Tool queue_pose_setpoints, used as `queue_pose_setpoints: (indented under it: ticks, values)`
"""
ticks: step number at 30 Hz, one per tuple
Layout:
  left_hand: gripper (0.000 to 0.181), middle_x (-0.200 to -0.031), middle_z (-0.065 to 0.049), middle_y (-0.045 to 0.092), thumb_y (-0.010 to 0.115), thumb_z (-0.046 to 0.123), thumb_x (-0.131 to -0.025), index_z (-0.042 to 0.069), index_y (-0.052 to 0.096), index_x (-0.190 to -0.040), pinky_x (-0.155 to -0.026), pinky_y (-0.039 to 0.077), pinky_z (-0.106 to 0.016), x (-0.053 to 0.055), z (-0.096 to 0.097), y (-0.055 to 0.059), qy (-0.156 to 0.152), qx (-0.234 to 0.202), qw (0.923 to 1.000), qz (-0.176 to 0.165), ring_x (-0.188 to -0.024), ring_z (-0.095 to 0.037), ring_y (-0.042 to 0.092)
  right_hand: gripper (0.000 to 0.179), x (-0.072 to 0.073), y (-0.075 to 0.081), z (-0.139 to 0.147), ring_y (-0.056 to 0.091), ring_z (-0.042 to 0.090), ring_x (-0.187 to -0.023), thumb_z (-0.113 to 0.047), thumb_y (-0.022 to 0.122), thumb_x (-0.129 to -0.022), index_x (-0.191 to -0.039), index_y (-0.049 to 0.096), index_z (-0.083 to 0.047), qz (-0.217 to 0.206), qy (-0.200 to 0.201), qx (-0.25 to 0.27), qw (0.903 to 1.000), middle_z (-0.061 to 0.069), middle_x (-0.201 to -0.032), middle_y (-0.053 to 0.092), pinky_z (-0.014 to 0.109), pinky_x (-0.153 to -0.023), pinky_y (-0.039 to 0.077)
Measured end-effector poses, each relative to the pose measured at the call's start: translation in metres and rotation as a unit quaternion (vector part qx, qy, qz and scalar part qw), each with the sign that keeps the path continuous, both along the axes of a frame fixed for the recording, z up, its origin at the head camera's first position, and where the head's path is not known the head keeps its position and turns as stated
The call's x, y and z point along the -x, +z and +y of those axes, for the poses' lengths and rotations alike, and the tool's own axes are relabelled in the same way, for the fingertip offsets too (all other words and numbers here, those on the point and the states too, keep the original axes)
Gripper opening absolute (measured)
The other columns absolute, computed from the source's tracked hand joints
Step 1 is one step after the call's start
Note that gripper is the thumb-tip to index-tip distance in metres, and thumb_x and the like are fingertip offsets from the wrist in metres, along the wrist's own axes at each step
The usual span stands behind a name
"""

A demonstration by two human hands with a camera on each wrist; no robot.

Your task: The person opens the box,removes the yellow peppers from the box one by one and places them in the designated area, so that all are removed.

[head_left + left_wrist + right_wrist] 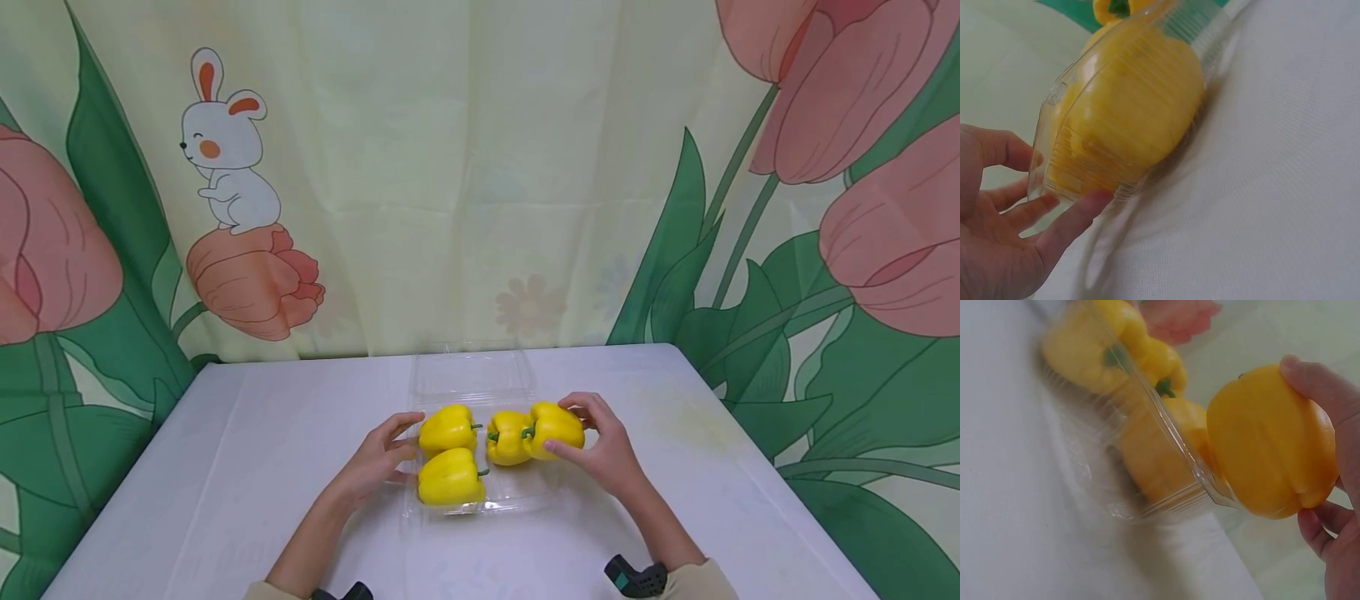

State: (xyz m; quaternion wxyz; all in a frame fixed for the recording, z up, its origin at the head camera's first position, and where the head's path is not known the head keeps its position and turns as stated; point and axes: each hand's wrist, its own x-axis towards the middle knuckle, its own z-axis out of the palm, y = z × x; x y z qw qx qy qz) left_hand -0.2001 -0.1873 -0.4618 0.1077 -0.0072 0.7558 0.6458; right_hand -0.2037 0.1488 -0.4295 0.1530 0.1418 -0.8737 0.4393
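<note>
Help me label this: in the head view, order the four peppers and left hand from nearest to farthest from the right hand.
1. Held pepper: in the right hand.
2. Middle pepper: just left of it, in the box.
3. Back-left pepper, front-left pepper: box's left side; too close to call.
4. Left hand: at the box's left end.

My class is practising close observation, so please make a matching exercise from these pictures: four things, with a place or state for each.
1. Left hand
2. Right hand
3. Clear box
4. Rabbit

A. Pictured on the curtain
B. Holding a yellow pepper
C. At the box's left side
D. Its lid open

Pairs: 1-C, 2-B, 3-D, 4-A
</note>
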Motion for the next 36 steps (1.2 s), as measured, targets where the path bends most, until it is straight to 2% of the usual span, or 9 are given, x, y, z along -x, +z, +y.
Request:
queue_pose_setpoints:
  ticks: [14, 24, 36]
  values:
    - [0.049, -0.155, -0.013, 0.035, 0.054, 0.005, -0.090, 0.014, 0.048, -0.138, -0.074, 0.060, -0.043, -0.001, 0.000, 0.001, 0.000, -0.002, 1.0000, 0.006, -0.125, -0.036, 0.050, 0.053, 0.003, 0.001, 0.005, 0.059, 0.018, -0.106, -0.029, 0.084, -0.073, -0.117, 0.057, -0.018, -0.008, -0.008, -0.001, 0.9999, 0.000, -0.121, 0.058, 0.021, -0.090, 0.049]
    - [0.050, -0.156, -0.012, 0.034, 0.053, 0.005, -0.089, 0.014, 0.048, -0.138, -0.074, 0.060, -0.043, 0.000, 0.000, 0.001, 0.003, -0.012, 0.9999, 0.000, -0.130, -0.038, 0.047, 0.054, 0.004, 0.001, 0.007, 0.058, 0.018, -0.107, -0.030, 0.084, -0.073, -0.118, 0.057, -0.018, -0.011, -0.009, 0.000, 0.9999, 0.000, -0.122, 0.058, 0.024, -0.091, 0.049]
    - [0.050, -0.156, -0.012, 0.034, 0.054, 0.006, -0.090, 0.014, 0.047, -0.138, -0.074, 0.060, -0.043, 0.001, 0.000, -0.001, 0.001, -0.010, 1.0000, -0.001, -0.128, -0.037, 0.048, 0.054, 0.008, 0.000, 0.012, 0.058, 0.019, -0.108, -0.032, 0.083, -0.074, -0.119, 0.056, -0.020, -0.011, -0.009, 0.002, 0.9999, -0.001, -0.122, 0.057, 0.018, -0.089, 0.047]
